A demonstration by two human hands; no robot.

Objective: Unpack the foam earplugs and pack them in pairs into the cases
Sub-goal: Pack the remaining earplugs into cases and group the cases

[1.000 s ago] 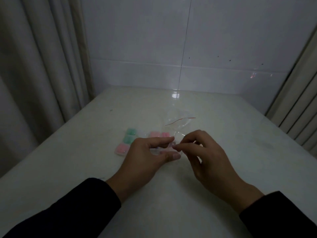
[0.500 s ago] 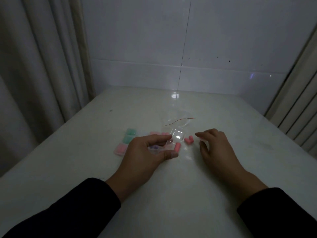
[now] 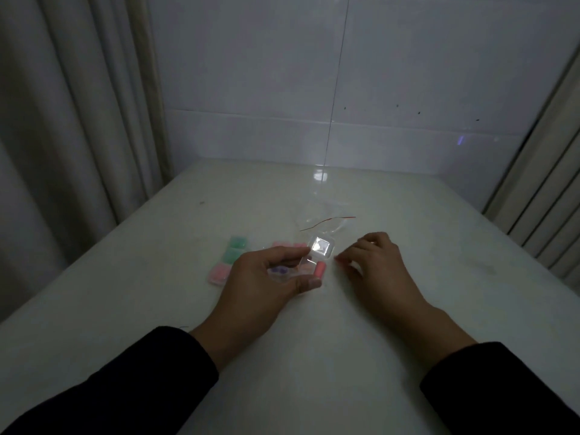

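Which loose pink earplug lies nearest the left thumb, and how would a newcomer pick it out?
Start at the white table and find the left hand. Just beyond its thumb tip, beside the open clear case, lies the pink earplug. Unlike the other earplugs, it lies bare on the table, outside any case.

Pale white table (image 3: 314, 356), black sleeves (image 3: 131, 387), mint green cases (image 3: 238, 243) and pink cases (image 3: 219, 273), a pink earplug (image 3: 320, 267), a thin red strip (image 3: 326, 221), grey curtain (image 3: 62, 120)

An open case (image 3: 320, 248) sits between both hands, closed cases (image 3: 233, 257) to its left.
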